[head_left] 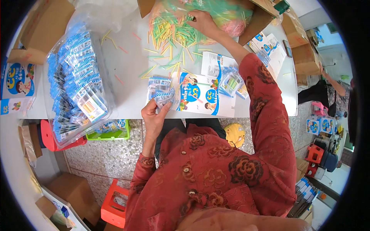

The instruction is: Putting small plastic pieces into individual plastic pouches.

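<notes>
My left hand point(153, 119) is closed on a crumpled blue-and-white plastic packet point(165, 98) by the table's near edge. Another such packet point(159, 82) lies just beyond it. At the far side my right hand point(203, 25) reaches across to a heap of thin straws point(169, 34), yellow, green and pink. Its fingertips are pinched together on some of the straws, partly hidden in the heap. The heap spills out of a clear plastic bag point(216, 8). Flat printed cartons point(210, 94) lie under my right forearm, with filled packets point(231, 82) on them.
To the left, a clear plastic tub point(109, 101) full of packets overhangs the table point(129, 98). Cardboard boxes point(41, 29) stand at the far left and right. Below are a green basket point(115, 134) and a red stool point(114, 206). Another person point(335, 90) is at far right.
</notes>
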Motion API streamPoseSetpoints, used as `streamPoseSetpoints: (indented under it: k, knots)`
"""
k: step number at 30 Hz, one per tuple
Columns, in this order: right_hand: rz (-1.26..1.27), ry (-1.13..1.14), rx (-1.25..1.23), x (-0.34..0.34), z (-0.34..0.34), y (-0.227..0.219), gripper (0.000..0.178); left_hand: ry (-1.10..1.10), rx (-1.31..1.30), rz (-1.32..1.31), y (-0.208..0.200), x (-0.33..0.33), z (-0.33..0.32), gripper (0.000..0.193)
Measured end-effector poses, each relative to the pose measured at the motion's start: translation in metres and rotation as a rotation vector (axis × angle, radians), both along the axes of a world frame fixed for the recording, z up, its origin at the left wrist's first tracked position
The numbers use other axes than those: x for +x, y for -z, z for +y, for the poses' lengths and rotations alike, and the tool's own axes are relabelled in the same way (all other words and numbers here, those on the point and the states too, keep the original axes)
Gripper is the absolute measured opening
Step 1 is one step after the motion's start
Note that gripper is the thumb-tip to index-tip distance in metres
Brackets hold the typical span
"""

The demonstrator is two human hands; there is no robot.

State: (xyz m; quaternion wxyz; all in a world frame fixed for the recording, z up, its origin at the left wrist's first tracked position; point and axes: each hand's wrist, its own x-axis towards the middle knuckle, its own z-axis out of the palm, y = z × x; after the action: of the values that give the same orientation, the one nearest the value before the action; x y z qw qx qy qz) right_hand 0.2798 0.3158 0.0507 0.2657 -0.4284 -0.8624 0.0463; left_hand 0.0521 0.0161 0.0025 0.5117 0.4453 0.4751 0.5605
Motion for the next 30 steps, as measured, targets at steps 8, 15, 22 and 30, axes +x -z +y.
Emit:
streamPoseSetpoints:
  k: [8,15,22,30]
  knots:
    - [0.435,0.033,-0.625,-0.003,-0.081,-0.019,0.022,-0.036,0.005,-0.015,-0.01,0.002,-0.002,0.019]
    - [0.23,-0.008,-0.385,-0.001,-0.113,0.057,0.033,-0.055,0.055,0.061,-0.019,0.005,0.002,0.016]
    - [0.466,0.021,-0.744,-0.011,-0.141,-0.007,0.019,-0.057,0.136,0.136,-0.016,0.003,0.009,0.006]
    - [0.661,-0.43,-1.057,-0.025,-0.194,-0.092,0.012,-0.091,0.207,0.285,-0.029,0.014,0.015,0.01]
